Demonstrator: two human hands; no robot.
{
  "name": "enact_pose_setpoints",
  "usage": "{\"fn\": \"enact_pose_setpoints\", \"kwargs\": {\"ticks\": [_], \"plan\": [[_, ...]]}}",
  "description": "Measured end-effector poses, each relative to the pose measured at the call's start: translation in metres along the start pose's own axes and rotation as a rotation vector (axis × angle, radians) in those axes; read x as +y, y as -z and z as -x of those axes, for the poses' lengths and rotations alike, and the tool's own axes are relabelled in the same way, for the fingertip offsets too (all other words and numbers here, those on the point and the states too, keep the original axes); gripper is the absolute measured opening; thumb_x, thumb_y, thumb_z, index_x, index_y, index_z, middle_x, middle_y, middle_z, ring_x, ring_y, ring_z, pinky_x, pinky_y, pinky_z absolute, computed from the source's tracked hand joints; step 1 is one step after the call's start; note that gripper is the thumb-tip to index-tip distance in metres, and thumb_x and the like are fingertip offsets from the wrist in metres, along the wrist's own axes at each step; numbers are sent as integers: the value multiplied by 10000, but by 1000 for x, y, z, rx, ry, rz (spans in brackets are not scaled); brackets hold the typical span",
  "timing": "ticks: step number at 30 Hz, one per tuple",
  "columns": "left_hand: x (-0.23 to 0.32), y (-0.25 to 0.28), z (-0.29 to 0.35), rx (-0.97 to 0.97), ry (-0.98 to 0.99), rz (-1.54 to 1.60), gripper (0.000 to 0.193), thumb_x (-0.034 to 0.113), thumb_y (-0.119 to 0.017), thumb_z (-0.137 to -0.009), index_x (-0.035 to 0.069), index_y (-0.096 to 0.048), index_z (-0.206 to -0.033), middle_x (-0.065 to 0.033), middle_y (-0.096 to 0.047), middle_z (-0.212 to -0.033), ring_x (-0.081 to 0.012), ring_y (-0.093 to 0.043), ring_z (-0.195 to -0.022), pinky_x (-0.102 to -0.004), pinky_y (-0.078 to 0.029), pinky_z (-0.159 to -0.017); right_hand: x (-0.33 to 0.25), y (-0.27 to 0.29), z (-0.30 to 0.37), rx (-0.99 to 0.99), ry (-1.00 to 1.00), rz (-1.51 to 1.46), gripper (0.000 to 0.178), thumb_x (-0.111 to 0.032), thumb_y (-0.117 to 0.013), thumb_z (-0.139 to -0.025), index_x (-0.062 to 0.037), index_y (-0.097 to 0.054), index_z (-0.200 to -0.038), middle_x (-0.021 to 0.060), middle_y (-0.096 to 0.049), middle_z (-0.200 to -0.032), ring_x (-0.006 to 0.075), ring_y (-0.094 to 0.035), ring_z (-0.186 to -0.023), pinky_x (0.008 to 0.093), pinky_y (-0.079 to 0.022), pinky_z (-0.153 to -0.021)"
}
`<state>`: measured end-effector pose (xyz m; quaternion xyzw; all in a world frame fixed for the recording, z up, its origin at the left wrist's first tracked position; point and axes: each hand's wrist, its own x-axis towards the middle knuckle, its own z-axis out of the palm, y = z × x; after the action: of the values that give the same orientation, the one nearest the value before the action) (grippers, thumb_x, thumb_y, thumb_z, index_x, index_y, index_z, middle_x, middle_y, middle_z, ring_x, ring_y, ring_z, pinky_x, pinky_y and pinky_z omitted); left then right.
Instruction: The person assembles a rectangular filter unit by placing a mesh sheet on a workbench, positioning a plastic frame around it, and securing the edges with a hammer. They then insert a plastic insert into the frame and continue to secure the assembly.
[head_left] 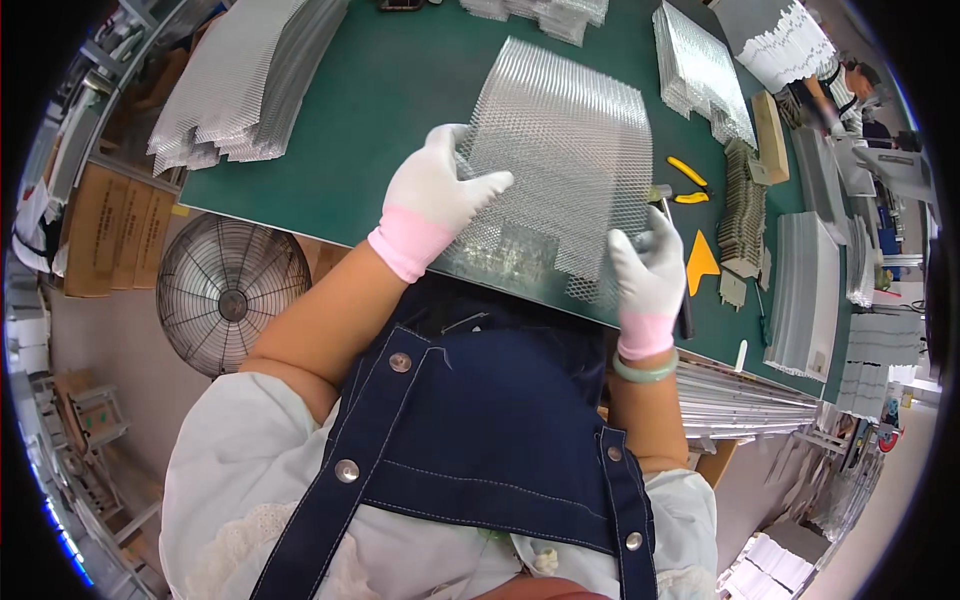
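Note:
A silvery sheet of honeycomb-like metal mesh (560, 150) lies between my hands over the near part of the green table, with its lower part overlapping more mesh. My left hand (430, 200), in a white glove with a pink cuff, holds the sheet's left edge with the thumb on top. At the lower right edge, my right hand (648, 270) is gloved the same way and curls around the mesh; its fingertips are partly hidden. Beside that hand are a hammer (686, 315) with a dark handle and yellow-handled pliers (688, 172).
Mesh stacks (240, 80) stand at the far left of the green table (390, 90), with another stack (705, 75) at the far right. Right of my hand are an orange scraper-like piece (701, 262) and a row of small metal parts (742, 215). A floor fan (232, 300) stands left.

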<state>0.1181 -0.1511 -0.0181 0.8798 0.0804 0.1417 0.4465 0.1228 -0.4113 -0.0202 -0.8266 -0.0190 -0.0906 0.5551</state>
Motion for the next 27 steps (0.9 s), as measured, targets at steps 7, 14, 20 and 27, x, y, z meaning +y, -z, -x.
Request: {"fn": "enact_pose_setpoints", "kwargs": {"ticks": [7, 14, 20, 27], "plan": [[-24, -41, -16, -82, 54, -246, 748, 439, -768, -817, -57, -501, -1309, -211, -701, -972, -349, -695, -896, -416, -544, -819, 53, -19, -28, -23, -4, 302, 668, -249, -828, -768, 55, -574, -1306, 86, -591, -945, 188, -580, -851, 323, -507, -801], [-26, -44, -24, -228, 162, -366, 702, 454, -741, -833, -54, -507, -1257, -232, -703, -959, -379, -691, -923, -437, -544, -826, 58, -24, -34, -118, 31, 599, 630, -334, -784, -790, 31, -600, -1268, 169, -644, -1020, 297, -627, -946, 387, -513, -860], [-19, -45, -30, -288, 190, -429, 659, 451, -739, -832, -41, -516, -1209, -224, -694, -949, -393, -691, -899, -447, -549, -803, 42, -18, -39, -148, 28, 781, 622, -382, -786, -792, 18, -611, -1236, 189, -645, -1066, 329, -633, -1016, 414, -512, -889], [11, -20, -19, -103, -53, -520, 856, 457, -794, -777, -23, -444, -1394, -242, -549, -1316, -404, -580, -1176, -470, -495, -975, -113, 35, 3, -570, 430, 316, 193, -69, -724, -776, 4, -676, -948, 87, -646, -803, 188, -627, -694, 307, -506, -668]]}}
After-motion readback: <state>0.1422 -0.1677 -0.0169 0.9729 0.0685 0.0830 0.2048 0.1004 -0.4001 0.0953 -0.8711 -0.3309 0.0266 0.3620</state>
